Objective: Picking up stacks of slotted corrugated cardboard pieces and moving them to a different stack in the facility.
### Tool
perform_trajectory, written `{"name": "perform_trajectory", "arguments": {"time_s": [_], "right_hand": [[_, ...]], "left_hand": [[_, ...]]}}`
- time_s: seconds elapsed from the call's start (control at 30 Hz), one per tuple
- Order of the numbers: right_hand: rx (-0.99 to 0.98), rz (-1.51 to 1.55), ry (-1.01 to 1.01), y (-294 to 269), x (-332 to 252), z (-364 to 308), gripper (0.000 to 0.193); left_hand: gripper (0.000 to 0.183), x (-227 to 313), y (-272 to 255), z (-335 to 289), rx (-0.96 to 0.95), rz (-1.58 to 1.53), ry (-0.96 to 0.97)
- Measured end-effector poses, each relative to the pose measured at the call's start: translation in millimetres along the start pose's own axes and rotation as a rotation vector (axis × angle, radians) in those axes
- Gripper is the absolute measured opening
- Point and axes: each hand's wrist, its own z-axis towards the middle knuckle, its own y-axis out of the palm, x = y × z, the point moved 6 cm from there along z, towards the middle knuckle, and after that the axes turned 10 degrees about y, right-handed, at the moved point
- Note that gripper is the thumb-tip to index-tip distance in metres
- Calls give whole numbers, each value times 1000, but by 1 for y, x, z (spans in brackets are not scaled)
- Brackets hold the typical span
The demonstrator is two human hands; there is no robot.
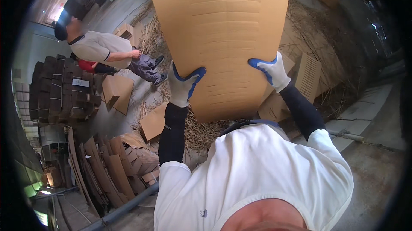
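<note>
A tall brown cardboard sheet (225, 25) with rows of short cut slits stands in front of my body, running up past the top of the view. My left hand (183, 83), in a white and blue work glove, grips its left edge. On the opposite edge, my right hand (273, 71) in a matching glove holds it too. Both thumbs lie on the face towards me; the other fingers are hidden behind the sheet. Its lower end is close to my waist.
Narrow cardboard strips (206, 132) litter the floor. Flat slit pieces (307, 76) lie at right. Another person (103, 48) stands at left, near strapped dark bundles (60, 87). Cardboard sheets (107, 166) lean behind a metal rail (128, 205) at lower left.
</note>
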Motion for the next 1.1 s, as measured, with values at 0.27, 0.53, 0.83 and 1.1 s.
{"name": "perform_trajectory", "arguments": {"time_s": [0.27,0.53,0.83,1.1], "right_hand": [[140,-61,-57,-21,6,2,41],[195,-120,-29,-32,-12,3,34],[405,-60,-95,-14,-19,-9,35],[370,-95,-77,-13,-17,-17,40]], "left_hand": [[66,6,17,-3,69,296,87],[65,37,56,-5,207,365,-73],[75,46,94,-7,292,592,171],[76,26,85,-6,204,454,77]]}}
